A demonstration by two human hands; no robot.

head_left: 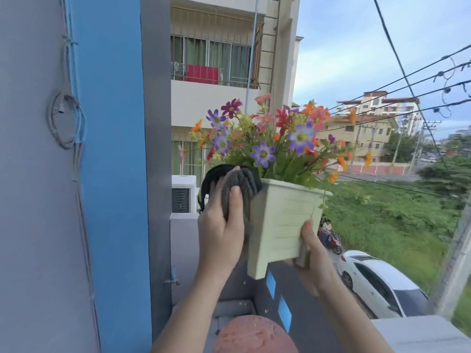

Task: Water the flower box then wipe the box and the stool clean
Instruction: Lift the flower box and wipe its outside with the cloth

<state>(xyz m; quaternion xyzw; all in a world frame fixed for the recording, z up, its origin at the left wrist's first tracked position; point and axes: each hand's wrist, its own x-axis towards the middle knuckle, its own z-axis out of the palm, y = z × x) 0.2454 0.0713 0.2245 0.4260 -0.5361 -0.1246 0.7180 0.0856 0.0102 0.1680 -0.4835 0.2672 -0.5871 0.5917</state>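
A pale green flower box [283, 222] full of colourful flowers [270, 138] is held up in the air, tilted. My right hand [314, 261] grips its lower right corner from underneath. My left hand [220, 225] presses a dark grey cloth [235, 184] against the box's left side and upper rim. A round reddish-brown stool top [254, 336] shows at the bottom of the view, below the box.
A grey and blue wall [76, 174] with cables stands close on the left. A grey balcony ledge [418, 335] runs at lower right, with a white car [382, 284] and a street far below. A small tap [174, 276] sticks out of the wall.
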